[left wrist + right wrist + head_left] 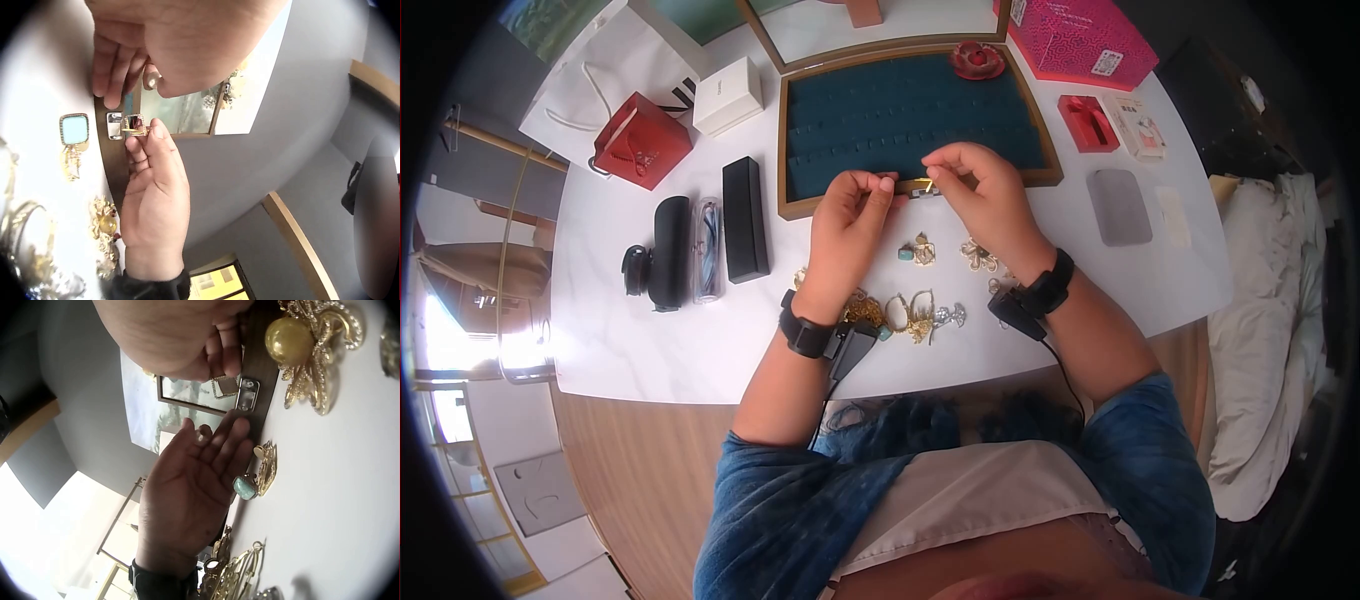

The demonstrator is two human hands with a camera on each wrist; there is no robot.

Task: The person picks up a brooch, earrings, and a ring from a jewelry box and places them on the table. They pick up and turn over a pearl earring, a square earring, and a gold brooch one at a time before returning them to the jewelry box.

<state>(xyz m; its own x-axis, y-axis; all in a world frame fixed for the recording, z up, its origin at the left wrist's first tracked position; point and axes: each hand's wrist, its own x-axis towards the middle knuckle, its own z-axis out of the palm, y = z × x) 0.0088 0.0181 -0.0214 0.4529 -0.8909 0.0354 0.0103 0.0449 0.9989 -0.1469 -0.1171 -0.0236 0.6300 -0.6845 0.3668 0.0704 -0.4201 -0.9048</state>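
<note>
Between the thumb and fingertips of my right hand (990,205) is a small square ornament (135,124) with a beaded, gold-coloured rim, held at the front edge of the display case (800,208). Beside it on that edge is a metal clasp (248,395). My left hand (847,225), to the left of the clasp, pinches a tiny pale bead-like piece (201,435) between thumb and finger; its other fingers lie near the case edge. A turquoise square piece (75,129) and a gold-coloured one (924,249) lie on the table below the hands.
More jewellery (920,318) lies near the forearms. Left stand a black box (745,220), glasses case (670,253), red bag (641,140) and white box (728,97). Right are a red box (1087,124) and grey pad (1119,207). A red flower-shaped piece (977,61) rests in the case.
</note>
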